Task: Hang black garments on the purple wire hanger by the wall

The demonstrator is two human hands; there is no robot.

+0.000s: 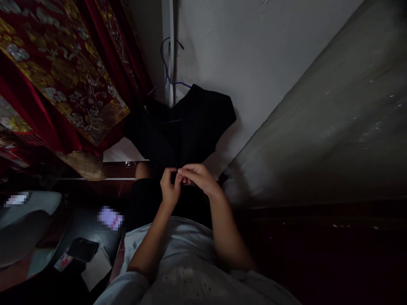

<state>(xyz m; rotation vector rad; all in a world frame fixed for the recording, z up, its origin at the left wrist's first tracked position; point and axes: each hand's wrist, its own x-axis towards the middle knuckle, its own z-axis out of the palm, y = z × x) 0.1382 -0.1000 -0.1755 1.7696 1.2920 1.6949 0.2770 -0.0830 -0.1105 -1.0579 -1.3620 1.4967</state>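
Note:
A dark short-sleeved garment (203,123) hangs in front of me, its front gaping in a V that narrows down toward my hands. It is on a thin purple-blue wire hanger (167,78). My left hand (170,185) is closed, thumb and forefinger curled at the front of the garment. Right against it, my right hand (199,177) pinches with thumb and fingers at the same spot. Both seem to grip the dark cloth, though the exact bit between the fingertips is too dark and small to make out.
A narrow upright bar (171,25) runs behind the hanger. Red and gold embroidered cloth (73,72) hangs at the left. A low black surface at lower left bears a dark phone (83,249) and white paper (97,269). A grey wall (333,127) slants along the right.

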